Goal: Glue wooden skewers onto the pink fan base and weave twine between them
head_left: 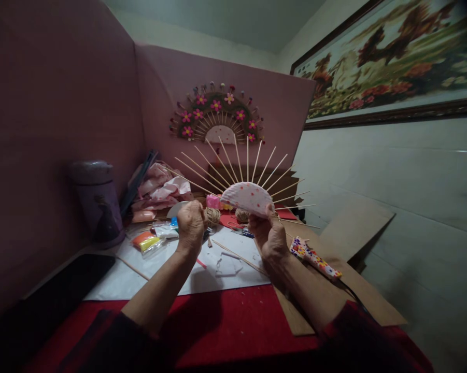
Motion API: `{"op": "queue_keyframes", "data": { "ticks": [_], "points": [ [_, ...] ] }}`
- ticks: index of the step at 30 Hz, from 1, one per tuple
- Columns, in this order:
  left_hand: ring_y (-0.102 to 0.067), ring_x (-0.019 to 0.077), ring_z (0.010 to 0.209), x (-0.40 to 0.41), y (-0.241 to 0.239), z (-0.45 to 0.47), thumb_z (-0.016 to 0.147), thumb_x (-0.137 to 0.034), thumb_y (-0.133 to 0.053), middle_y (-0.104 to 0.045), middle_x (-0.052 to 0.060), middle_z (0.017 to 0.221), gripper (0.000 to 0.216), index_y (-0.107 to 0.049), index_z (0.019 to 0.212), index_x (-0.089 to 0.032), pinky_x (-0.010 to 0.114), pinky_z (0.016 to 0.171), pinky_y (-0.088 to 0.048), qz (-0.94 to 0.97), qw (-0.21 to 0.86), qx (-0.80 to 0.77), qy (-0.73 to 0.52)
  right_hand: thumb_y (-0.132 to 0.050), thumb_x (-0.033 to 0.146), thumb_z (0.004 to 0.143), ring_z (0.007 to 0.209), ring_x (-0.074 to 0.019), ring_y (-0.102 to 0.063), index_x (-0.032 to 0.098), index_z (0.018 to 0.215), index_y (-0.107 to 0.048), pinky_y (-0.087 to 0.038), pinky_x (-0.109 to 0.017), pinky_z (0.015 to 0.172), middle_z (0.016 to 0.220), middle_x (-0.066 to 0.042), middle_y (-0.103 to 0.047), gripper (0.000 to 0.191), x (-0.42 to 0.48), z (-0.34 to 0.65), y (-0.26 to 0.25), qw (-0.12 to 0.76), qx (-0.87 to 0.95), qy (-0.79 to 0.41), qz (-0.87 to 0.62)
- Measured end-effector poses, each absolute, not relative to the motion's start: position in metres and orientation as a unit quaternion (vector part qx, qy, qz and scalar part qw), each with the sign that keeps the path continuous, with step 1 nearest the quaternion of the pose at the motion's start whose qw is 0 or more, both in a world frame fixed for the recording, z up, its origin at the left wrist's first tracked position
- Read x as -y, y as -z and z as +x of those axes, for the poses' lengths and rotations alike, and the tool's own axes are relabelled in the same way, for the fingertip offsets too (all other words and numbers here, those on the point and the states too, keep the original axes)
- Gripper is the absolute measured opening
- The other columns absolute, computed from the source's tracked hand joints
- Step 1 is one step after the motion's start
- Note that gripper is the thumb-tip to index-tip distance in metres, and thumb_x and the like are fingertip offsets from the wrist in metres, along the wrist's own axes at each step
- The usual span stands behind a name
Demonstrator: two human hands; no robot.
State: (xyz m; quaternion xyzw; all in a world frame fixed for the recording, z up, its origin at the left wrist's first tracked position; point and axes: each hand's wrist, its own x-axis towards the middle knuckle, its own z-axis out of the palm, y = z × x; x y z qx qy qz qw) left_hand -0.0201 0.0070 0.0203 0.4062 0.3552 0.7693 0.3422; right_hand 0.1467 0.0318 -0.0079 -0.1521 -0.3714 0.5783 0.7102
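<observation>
My right hand [271, 235] grips the lower right edge of a half-round fan base [249, 198], thumb in front. White cloth with small red dots covers the base. Thin wooden sticks [248, 160] spread out from its curved rim like rays. To the left, my left hand [192, 223] is closed, apart from the fan; whatever its fingers hold, if anything, is hidden. A ball of twine [213, 216] lies just behind it, with a second twine ball [241, 215] under the fan base.
A finished fan with flowers [216, 111] hangs on the pink panel. Left stand a purple flask [98, 202] and crumpled dotted cloth [161, 186]. Packets of coloured clay [145, 241] lie on white paper [140, 287]. A flower-patterned glue gun [314, 259] rests on cardboard [367, 292] at right.
</observation>
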Motion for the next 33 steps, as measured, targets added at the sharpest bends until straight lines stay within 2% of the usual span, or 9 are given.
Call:
{"op": "queue_keyframes", "data": {
  "ticks": [4,6,8,11,16,25,33],
  "points": [
    [-0.039,0.0062,0.032,-0.005,-0.023,-0.017,0.065,-0.033,-0.066,-0.054,-0.004,0.044,0.022,-0.051,0.065,-0.017,0.019,0.035,-0.026,0.405,0.383,-0.319,-0.767,-0.071,0.044,0.074,0.053,-0.0108,-0.058,0.019,0.084,-0.061,-0.046,-0.022,0.047,0.067,0.001,-0.066,0.029,-0.028,0.146,0.005,0.705,0.389,-0.572,-0.157],
    [-0.047,0.0077,0.038,-0.004,-0.024,-0.018,0.058,-0.027,-0.071,-0.063,0.001,0.054,0.023,-0.055,0.07,-0.015,0.019,0.037,-0.031,0.396,0.391,-0.317,-0.768,-0.072,0.045,0.072,0.053,-0.0114,-0.057,0.019,0.081,-0.061,-0.045,-0.022,0.046,0.064,0.001,-0.065,0.03,-0.026,0.145,0.003,0.698,0.398,-0.573,-0.161],
    [-0.05,0.0077,0.042,-0.003,-0.026,-0.019,0.051,-0.022,-0.074,-0.066,0.002,0.06,0.027,-0.059,0.072,-0.013,0.018,0.039,-0.034,0.388,0.407,-0.307,-0.768,-0.073,0.045,0.071,0.053,-0.0111,-0.057,0.018,0.078,-0.061,-0.045,-0.021,0.046,0.064,0.0,-0.065,0.03,-0.024,0.144,0.001,0.697,0.401,-0.573,-0.158],
    [-0.049,0.0064,0.043,-0.002,-0.029,-0.021,0.047,-0.024,-0.078,-0.065,0.001,0.059,0.032,-0.062,0.072,-0.011,0.018,0.04,-0.034,0.373,0.43,-0.295,-0.767,-0.075,0.042,0.07,0.054,-0.0099,-0.057,0.018,0.076,-0.062,-0.044,-0.021,0.047,0.068,0.001,-0.066,0.028,-0.024,0.144,0.003,0.704,0.403,-0.565,-0.151],
    [-0.044,0.0052,0.038,-0.003,-0.031,-0.021,0.051,-0.035,-0.079,-0.061,0.001,0.052,0.034,-0.061,0.064,-0.01,0.018,0.036,-0.029,0.364,0.436,-0.305,-0.764,-0.07,0.043,0.076,0.056,-0.0108,-0.055,0.018,0.08,-0.062,-0.04,-0.022,0.045,0.067,0.001,-0.063,0.026,-0.025,0.145,0.008,0.7,0.44,-0.542,-0.154],
    [-0.047,0.0051,0.042,-0.001,-0.034,-0.024,0.048,-0.011,-0.071,-0.06,0.0,0.052,0.017,-0.062,0.062,-0.01,0.016,0.04,-0.033,0.312,0.516,-0.273,-0.749,-0.07,0.046,0.075,0.056,-0.0111,-0.052,0.017,0.079,-0.063,-0.037,-0.024,0.045,0.067,0.0,-0.06,0.029,-0.023,0.144,0.008,0.703,0.471,-0.508,-0.158],
    [-0.048,0.0055,0.043,0.001,-0.035,-0.024,0.051,-0.011,-0.071,-0.061,0.002,0.055,0.017,-0.062,0.065,-0.009,0.016,0.042,-0.035,0.31,0.524,-0.265,-0.748,-0.069,0.047,0.076,0.055,-0.0113,-0.05,0.018,0.081,-0.063,-0.036,-0.024,0.045,0.067,0.001,-0.06,0.029,-0.025,0.145,0.009,0.702,0.467,-0.513,-0.162]
  ]
}}
